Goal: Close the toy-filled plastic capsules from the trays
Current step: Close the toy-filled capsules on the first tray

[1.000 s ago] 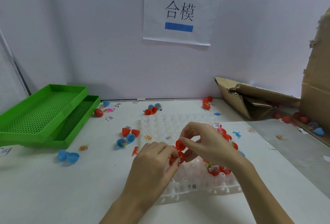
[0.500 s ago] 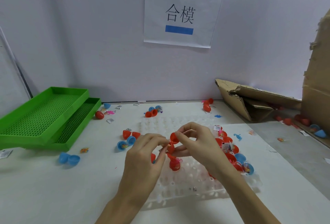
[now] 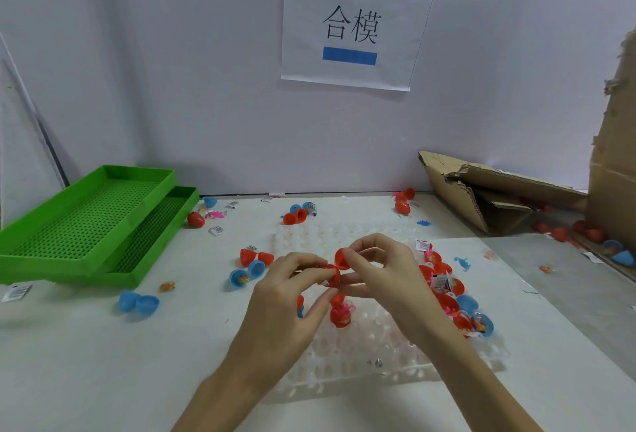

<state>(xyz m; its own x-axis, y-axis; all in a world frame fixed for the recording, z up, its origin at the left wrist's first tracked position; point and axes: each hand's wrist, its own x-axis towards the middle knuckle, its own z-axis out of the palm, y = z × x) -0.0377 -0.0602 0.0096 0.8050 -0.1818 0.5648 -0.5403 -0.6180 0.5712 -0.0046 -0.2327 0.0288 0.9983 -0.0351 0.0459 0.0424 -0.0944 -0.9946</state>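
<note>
1. I see my left hand (image 3: 292, 297) and right hand (image 3: 382, 273) meeting above the clear tray (image 3: 389, 352), fingertips almost touching each other.
2. My left hand pinches the lower half of a red capsule (image 3: 333, 276) between thumb and curled fingers.
3. My right hand pinches the capsule's upper half, the lid (image 3: 340, 258), with thumb and forefinger; the lid tilts open over the lower half, not yet pressed shut.
4. Just below my fingertips, another open red capsule (image 3: 340, 314) with a toy in it sits in the clear tray.
5. Behind my right wrist, a cluster of filled capsules (image 3: 451, 297), red and blue, lines the tray's right side.
6. To the left of my left hand, loose blue capsule halves (image 3: 139, 302) and a red-and-blue group (image 3: 253, 264) lie on the white table (image 3: 103, 362).
7. Further left, well apart from my hands, two stacked green trays (image 3: 93, 225) rest on the table.
8. Far right of my right hand lies torn cardboard (image 3: 488, 190).
</note>
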